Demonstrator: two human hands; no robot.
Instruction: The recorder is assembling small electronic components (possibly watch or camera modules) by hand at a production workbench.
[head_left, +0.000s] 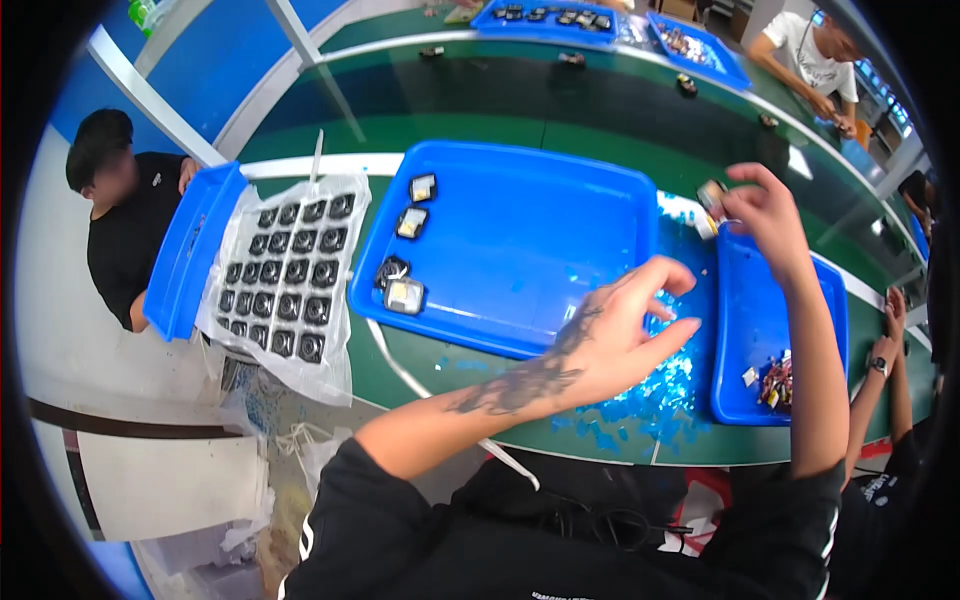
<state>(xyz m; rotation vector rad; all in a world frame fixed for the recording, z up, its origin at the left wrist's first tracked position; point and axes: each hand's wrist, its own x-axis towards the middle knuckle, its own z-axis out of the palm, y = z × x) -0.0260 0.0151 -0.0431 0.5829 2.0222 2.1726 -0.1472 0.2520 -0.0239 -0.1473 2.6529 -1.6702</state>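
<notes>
My left hand hovers over the right side of the large blue tray, fingers spread and nothing in them. Up at the right, my right hand pinches a small square part with a pale face, blurred by motion. Just below it shows a white and yellowish piece; whether it belongs to that part I cannot tell. Along the left side of the large tray lie a few black square parts with pale faces. Under my right forearm stands a smaller blue tray holding a heap of small mixed pieces.
Bits of blue film litter the green table between the trays. On the left, a white tray carries rows of black round-faced parts. A person sits beyond it by another blue tray. Parts lie on the dark belt ahead.
</notes>
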